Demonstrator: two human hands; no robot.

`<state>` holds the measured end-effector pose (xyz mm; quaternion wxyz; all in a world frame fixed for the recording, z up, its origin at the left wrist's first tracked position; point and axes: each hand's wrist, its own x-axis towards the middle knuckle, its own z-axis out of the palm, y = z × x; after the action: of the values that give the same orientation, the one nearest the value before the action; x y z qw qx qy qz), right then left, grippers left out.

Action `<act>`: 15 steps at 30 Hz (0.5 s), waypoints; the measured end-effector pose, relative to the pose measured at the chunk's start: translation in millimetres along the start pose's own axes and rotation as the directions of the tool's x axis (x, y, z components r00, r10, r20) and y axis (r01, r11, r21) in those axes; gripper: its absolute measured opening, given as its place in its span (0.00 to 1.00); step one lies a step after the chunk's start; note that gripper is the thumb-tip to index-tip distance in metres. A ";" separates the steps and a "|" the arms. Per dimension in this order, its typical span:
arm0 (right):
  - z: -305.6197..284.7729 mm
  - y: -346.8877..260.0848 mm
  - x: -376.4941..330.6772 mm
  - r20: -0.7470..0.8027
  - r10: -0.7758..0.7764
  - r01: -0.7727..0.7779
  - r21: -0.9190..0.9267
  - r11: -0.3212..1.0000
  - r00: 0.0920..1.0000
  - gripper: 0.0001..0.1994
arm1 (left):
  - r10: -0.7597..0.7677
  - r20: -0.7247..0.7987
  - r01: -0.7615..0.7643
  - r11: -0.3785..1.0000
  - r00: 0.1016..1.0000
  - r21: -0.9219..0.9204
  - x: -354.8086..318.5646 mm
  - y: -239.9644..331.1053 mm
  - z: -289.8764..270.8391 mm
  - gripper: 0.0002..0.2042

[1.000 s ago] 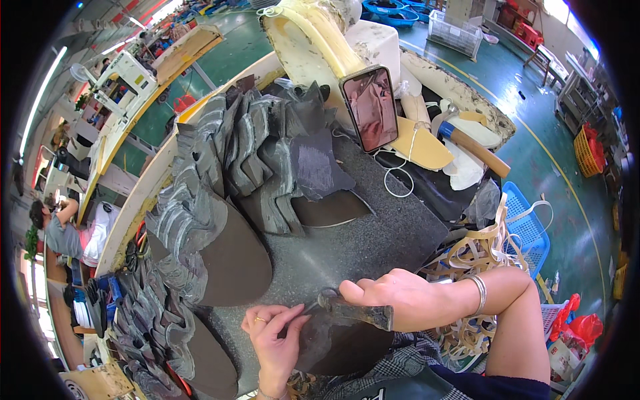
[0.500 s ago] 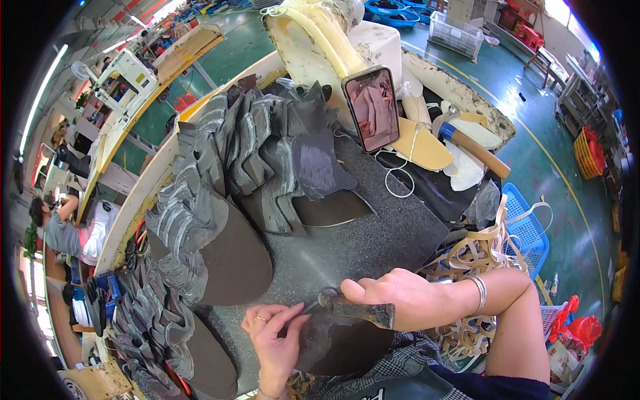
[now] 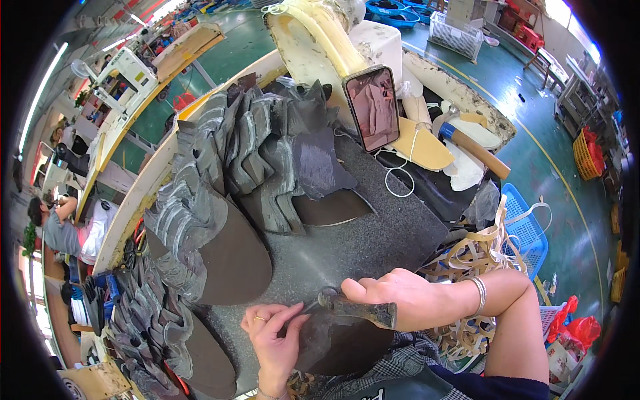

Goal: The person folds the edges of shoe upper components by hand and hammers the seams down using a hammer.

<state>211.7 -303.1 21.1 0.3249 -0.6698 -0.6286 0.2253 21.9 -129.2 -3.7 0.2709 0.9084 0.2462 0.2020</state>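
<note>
My right hand (image 3: 393, 293) is closed around a shoemaker's hammer (image 3: 357, 309), whose dark metal head lies sideways with its rounded face to the left. Its handle is hidden under my fist. Just left of the hammer face, my left hand (image 3: 273, 337) pinches the edge of a dark leather piece (image 3: 347, 347), thumb and fingertips together. The piece lies at the near edge of a grey speckled work slab (image 3: 333, 257), partly under the hammer. Overlapping stacks of similar dark pieces (image 3: 233, 260) fan out to the left.
A phone (image 3: 373, 110) stands upright behind the slab. Another hammer (image 3: 477, 150) with a wooden handle lies beside a tan insole-shaped piece (image 3: 423, 147). To the right are tangled beige strips (image 3: 473, 257) and a blue basket (image 3: 523, 230). Another person (image 3: 60, 230) sits far left.
Almost nothing differs. Both hands, the hammer and the dark piece keep their places; the person at far left has shifted very slightly.
</note>
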 end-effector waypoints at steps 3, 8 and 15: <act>-0.9 -0.9 0.6 -0.003 0.002 -0.002 0.008 1.000 1.000 0.30 | -0.005 0.003 0.005 1.000 1.000 -0.012 0.1 1.1 -0.6 0.12; -1.3 -1.7 0.0 -0.012 0.006 -0.006 0.000 1.000 1.000 0.29 | 0.027 -0.009 -0.027 1.000 1.000 0.013 1.5 3.6 -0.7 0.13; 0.3 -2.1 0.9 -0.010 -0.005 0.004 -0.030 1.000 1.000 0.29 | 0.030 -0.014 -0.030 1.000 0.999 0.004 0.2 2.8 -1.6 0.12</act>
<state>210.1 -302.1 22.5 0.3183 -0.6743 -0.6318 0.2118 22.2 -130.6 -0.8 0.2645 0.9110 0.2349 0.2120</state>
